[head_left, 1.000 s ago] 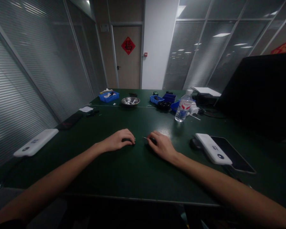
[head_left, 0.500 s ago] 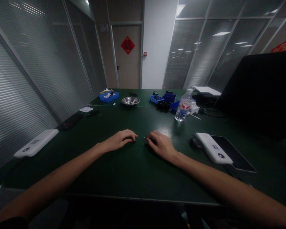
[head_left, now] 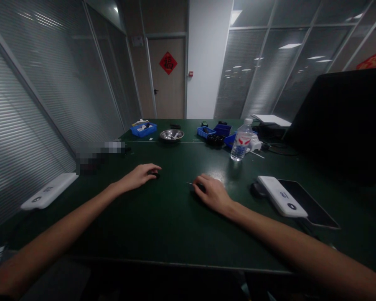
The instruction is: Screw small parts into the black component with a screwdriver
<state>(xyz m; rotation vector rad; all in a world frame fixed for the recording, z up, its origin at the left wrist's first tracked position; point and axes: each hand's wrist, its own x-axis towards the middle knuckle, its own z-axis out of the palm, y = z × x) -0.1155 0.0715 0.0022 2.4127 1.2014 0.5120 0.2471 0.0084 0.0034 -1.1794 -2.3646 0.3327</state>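
Note:
My right hand (head_left: 212, 191) rests low over the green table (head_left: 175, 230), its fingers curled and pinched. A thin, pale, needle-like rod (head_left: 189, 183) sticks out leftward from its fingertips. Something dark lies under the fingers, and I cannot make out its shape. To the left, my left hand (head_left: 138, 175) hovers just over the tabletop with index finger and thumb apart. A dark patch shows between them; whether it is a small object or shadow is unclear.
A water bottle (head_left: 240, 140) stands right of centre. Behind are a metal bowl (head_left: 169, 140) and blue trays (head_left: 148, 131). White power banks lie left (head_left: 52, 190) and right (head_left: 280, 196), the right one beside a dark phone (head_left: 310, 205). A black monitor (head_left: 344, 125) rises at right.
My left hand has moved left and slightly up, away from my right hand, and its finger and thumb have parted. The right hand stays nearly in place with the thin rod.

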